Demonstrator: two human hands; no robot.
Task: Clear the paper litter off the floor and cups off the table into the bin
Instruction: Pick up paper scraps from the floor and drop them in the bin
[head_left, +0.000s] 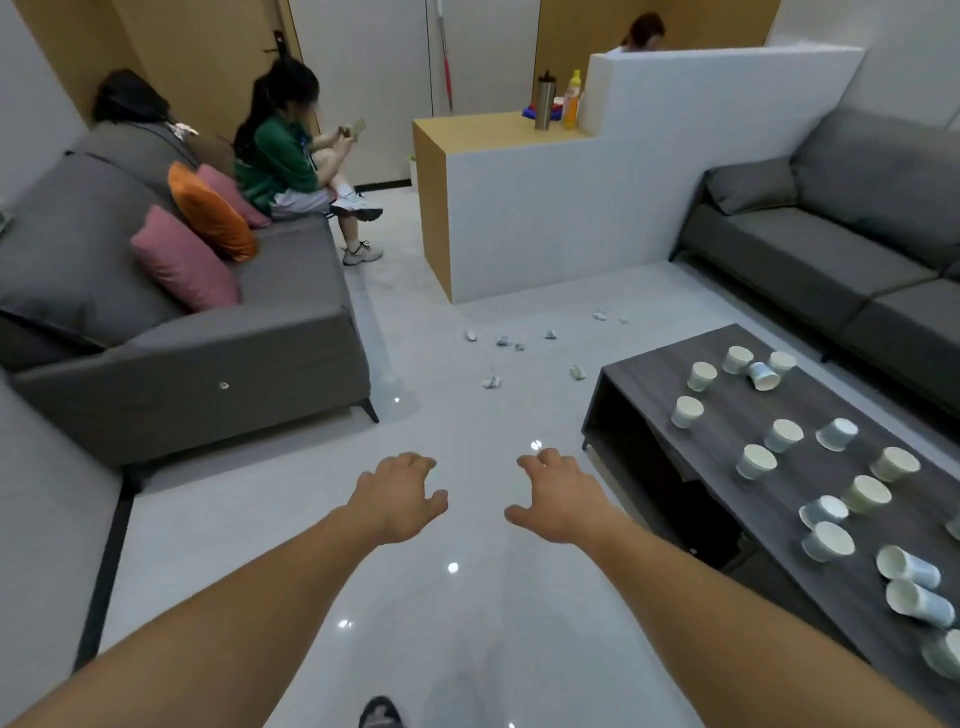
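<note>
1. left hand (402, 501): stretched forward over the floor, palm down; fingers (415, 463) spread and loosely bent, holding nothing.
2. right hand (556, 501): beside the left and apart from it, palm down; fingers (543, 460) spread loose, holding nothing. It is near the table's end and touches neither table nor cup.
3. table (652, 371): low, dark wood-grain, at the right of view. Its long axis runs from the near right corner away toward the middle. The open shelf beneath is too dark to tell its contents.
4. cups (756, 461): pale paper cups scattered along the whole table top. About half stand upright, mouths up, plain white insides showing.
5. tipped cups (909, 567): several lie on their sides, mostly at the near end, long axes across the table and mouths toward its floor-side edge. A lone tipped cup (762, 375) lies among upright ones at the far end, mouth toward the camera.
6. paper litter (491, 382): small crumpled scraps on the pale glossy floor (260, 519), well beyond the hands, between the left sofa (208, 364) and the table's far end. More lie near the white partition (545, 218).
7. left sofa: grey, carrying pink cushions (182, 260) and an orange cushion (213, 213); a seated person (280, 156) at its far end.
8. right sofa (831, 249): grey, behind the table.
</note>
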